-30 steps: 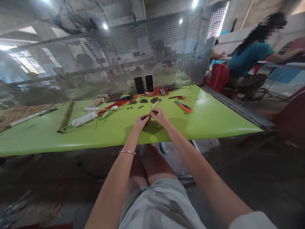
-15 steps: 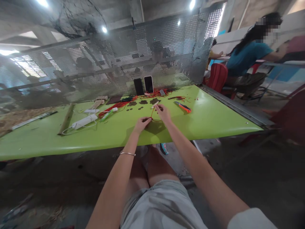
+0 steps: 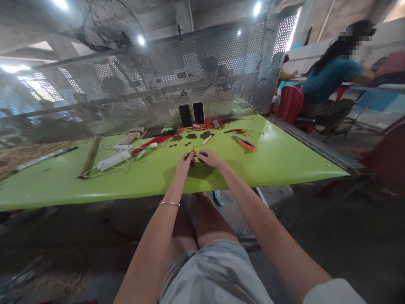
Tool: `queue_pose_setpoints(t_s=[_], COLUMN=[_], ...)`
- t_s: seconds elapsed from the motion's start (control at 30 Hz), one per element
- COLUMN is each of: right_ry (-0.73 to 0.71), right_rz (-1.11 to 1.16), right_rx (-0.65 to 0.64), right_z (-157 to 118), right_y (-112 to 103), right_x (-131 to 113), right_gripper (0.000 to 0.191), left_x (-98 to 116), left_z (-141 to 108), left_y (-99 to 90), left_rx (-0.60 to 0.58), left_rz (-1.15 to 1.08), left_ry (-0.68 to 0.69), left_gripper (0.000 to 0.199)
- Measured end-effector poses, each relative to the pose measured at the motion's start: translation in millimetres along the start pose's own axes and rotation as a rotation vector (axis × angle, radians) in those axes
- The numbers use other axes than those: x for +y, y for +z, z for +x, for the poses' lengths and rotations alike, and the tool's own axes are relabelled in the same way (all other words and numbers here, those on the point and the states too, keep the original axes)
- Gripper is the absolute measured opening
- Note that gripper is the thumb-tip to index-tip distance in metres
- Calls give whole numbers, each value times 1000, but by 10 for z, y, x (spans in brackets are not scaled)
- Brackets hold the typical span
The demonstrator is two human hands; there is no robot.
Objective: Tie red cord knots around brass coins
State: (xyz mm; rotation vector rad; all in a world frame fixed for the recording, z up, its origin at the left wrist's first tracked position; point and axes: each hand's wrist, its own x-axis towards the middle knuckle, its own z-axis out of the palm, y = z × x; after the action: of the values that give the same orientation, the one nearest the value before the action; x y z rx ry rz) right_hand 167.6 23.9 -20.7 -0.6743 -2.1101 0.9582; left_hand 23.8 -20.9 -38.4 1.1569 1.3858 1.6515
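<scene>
Over the near part of the green table, my left hand (image 3: pixel 184 163) pinches a thin red cord (image 3: pixel 194 148), whose loose end curls up above the fingertips. A dark, round, coin-like piece (image 3: pixel 192 163) hangs just below those fingers. My right hand (image 3: pixel 209 158) is close beside it on the right, thumb and forefinger closed at the cord; the exact grip is too small to see clearly. A short pale stick (image 3: pixel 207 139) lies on the table beyond my right hand. Several piles of dark coin-like discs (image 3: pixel 191 136) lie farther back.
An orange cutter knife (image 3: pixel 244 143) lies to the right. Red cords (image 3: pixel 158 140), two phones (image 3: pixel 198 113), a white power strip (image 3: pixel 114 160) and a bamboo-like tube (image 3: pixel 89 158) are on the green table (image 3: pixel 284 160). A perforated metal screen (image 3: pixel 152 84) stands behind; a person sits at far right.
My right hand has come down and left, away from the pale stick, to meet my left hand. The cord stretched between them is now gathered at my left fingertips.
</scene>
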Motion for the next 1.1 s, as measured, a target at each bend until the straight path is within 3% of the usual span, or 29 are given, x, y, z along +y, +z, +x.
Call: queue_pose_setpoints(t_s=[0.37, 0.83, 1.1], right_ry=[53, 93, 123], right_rz=[-78, -64, 26], right_rx=[-8, -47, 41], right_z=[46, 52, 26], right_y=[23, 48, 24], right_x=[76, 166, 161], right_gripper=[29, 24, 24], left_x=[-70, -60, 27], left_z=[78, 59, -27], left_y=[-35, -32, -1], left_rx=[101, 55, -69], left_rz=[-71, -52, -85], left_ry=[60, 37, 53], left_gripper=[24, 17, 20])
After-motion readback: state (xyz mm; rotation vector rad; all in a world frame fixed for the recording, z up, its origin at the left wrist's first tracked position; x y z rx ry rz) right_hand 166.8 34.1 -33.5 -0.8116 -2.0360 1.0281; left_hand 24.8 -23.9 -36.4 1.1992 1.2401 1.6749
